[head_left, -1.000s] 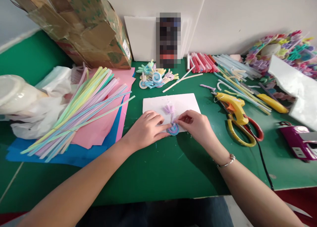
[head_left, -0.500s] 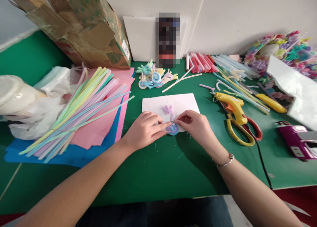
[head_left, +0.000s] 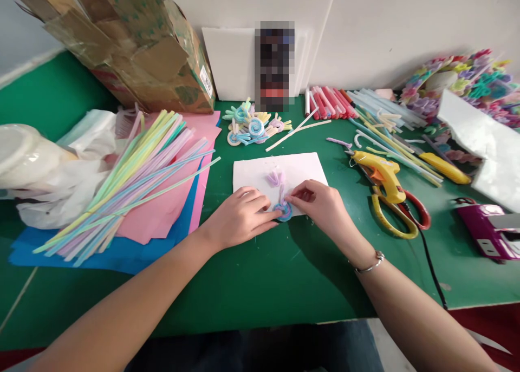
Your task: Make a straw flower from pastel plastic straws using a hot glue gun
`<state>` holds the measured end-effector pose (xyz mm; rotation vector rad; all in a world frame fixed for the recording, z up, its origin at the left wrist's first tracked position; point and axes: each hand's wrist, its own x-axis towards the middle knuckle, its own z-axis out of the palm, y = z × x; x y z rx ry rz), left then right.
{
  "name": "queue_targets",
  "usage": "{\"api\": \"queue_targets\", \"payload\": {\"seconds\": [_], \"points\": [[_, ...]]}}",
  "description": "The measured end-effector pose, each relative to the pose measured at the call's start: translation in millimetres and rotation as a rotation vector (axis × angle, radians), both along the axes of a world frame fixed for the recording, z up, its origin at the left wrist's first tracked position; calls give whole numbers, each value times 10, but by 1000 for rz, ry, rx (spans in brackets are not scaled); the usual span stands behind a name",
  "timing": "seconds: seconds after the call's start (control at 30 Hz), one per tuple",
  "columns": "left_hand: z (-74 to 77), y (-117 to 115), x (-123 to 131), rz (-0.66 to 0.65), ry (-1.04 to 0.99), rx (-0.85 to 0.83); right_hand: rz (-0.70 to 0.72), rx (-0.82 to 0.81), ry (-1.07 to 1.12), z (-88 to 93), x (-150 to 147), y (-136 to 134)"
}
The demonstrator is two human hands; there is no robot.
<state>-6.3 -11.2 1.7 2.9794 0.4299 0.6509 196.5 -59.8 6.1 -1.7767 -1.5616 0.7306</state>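
A blue and lilac pipe-cleaner spiral (head_left: 284, 211) lies at the front edge of a white board (head_left: 252, 169). From it a lilac stem runs up toward a small lilac pipe-cleaner bunch (head_left: 275, 178) on the board. My left hand (head_left: 244, 215) is curled, its fingertips pressed on the spiral's left side. On the other side, my right hand (head_left: 317, 200) pinches at the spiral's upper right edge, thumb and forefinger together. The fingertips partly cover the spiral.
Loose pipe cleaners (head_left: 122, 182) lie on coloured sheets at left, beside a cardboard box (head_left: 162, 63). Finished spiral pieces (head_left: 254, 125) sit behind the board. To the right are a yellow glue gun (head_left: 382, 171), scissors (head_left: 392, 220), a yellow cutter (head_left: 444, 168) and a purple power socket (head_left: 489, 231).
My left fingers have shifted slightly and drawn closer together, uncovering more of the lilac stem. The spiral has turned a little; my right hand stays almost still.
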Motion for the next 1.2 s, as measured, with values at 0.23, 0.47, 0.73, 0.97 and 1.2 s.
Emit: {"api": "queue_targets", "payload": {"seconds": [0.23, 0.47, 0.73, 0.97, 1.2], "points": [[8, 10, 25, 5, 36, -43, 1, 8, -7, -16, 3, 4], [-24, 23, 46, 24, -4, -109, 3, 6, 0, -11, -6, 0], [-32, 56, -4, -8, -64, -194, -14, -11, 30, 9, 10, 4], [-29, 14, -20, 176, -223, -205, -105, -18, 30, 44, 29, 17], [-49, -217, 139, 329, -66, -116, -164, 40, -68, 24, 156, 63]]}}
